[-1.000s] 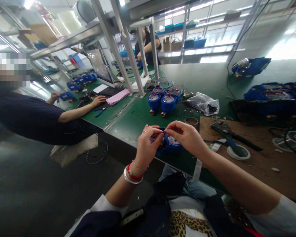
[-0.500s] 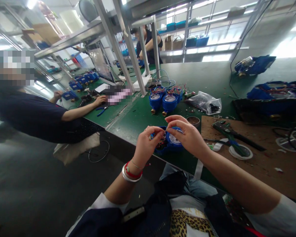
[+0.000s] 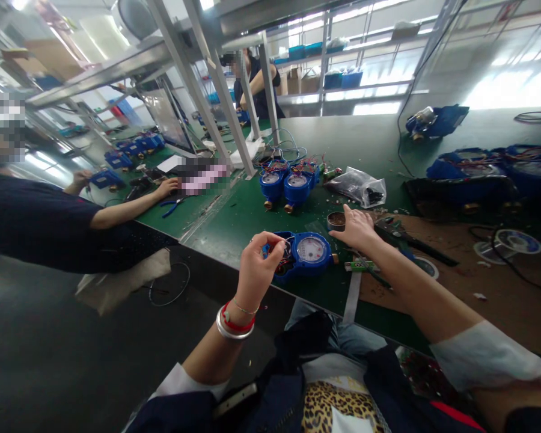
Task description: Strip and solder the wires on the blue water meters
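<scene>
A blue water meter lies near the front edge of the green bench, its dial facing up and its wiring compartment uncovered. Over that compartment my left hand is closed in a pinch on a thin wire that comes from the meter. My right hand is empty, fingers stretched forward and apart, just right of a small round tin with brown contents. Below its palm, a small green circuit board or label strip lies beside the meter's brass end.
Two more blue meters with loose wires stand behind, beside a clear plastic bag. Green-handled cutters and a solder wire spool lie on a brown board. A co-worker sits at left; metal posts rise beyond.
My right hand has left the wires above the meter and moved right to beside the tin, its fingers opening out. My left hand keeps its pinch. The view has shifted slightly right.
</scene>
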A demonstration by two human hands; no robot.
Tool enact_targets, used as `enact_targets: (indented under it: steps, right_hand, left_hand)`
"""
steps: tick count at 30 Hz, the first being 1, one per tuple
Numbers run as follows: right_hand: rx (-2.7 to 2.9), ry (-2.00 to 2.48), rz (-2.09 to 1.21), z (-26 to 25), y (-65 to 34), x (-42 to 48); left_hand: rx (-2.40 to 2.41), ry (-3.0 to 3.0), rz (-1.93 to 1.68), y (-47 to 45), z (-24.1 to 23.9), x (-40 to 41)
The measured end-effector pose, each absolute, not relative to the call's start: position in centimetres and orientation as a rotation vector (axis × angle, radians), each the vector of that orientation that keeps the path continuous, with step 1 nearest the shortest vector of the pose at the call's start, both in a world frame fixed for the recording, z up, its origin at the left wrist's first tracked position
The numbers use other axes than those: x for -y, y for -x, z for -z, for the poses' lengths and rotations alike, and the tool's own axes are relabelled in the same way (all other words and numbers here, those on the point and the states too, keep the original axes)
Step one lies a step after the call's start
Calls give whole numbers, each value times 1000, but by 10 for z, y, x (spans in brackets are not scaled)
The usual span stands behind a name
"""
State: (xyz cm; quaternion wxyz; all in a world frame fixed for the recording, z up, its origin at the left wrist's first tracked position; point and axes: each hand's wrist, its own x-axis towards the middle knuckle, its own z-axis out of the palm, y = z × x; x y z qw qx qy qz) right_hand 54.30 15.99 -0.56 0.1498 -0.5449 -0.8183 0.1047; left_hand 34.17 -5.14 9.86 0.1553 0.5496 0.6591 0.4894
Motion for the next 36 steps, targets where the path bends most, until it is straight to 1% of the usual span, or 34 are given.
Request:
enact_targets:
  steps: [3, 6, 9, 12, 16, 23, 29, 33, 36]
  right_hand:
    - [2308, 1572, -298, 9, -538, -164]
    - [2257, 1451, -374, -4, -537, -159]
    - [2225, 1169, -381, -34, -536, -133]
    - [2275, 879, -301, -73, -532, -95]
    - [2376, 662, -219, -105, -522, -54]
    - [2456, 575, -190, -103, -510, -32]
    - [2489, 556, -150, -104, -506, -27]
    - [2428, 602, -164, -103, -508, -32]
    - [2294, 737, -200, -91, -512, -54]
  left_hand:
    - [-1901, -1576, -1393, -343, -98, 50]
    - [-1899, -1556, -1387, -344, -100, 50]
    - [-1885, -1536, -1397, -347, -103, 48]
    - [-1866, -1532, -1421, -348, -104, 46]
    - [-1870, -1606, -1456, -347, -100, 46]
    - [-1984, -1854, -1403, -348, -96, 49]
    - [-1983, -1995, -1340, -349, -95, 49]
    - [-1988, -1938, -1418, -346, -93, 49]
    - [-1951, -1813, -1484, -342, -92, 50]
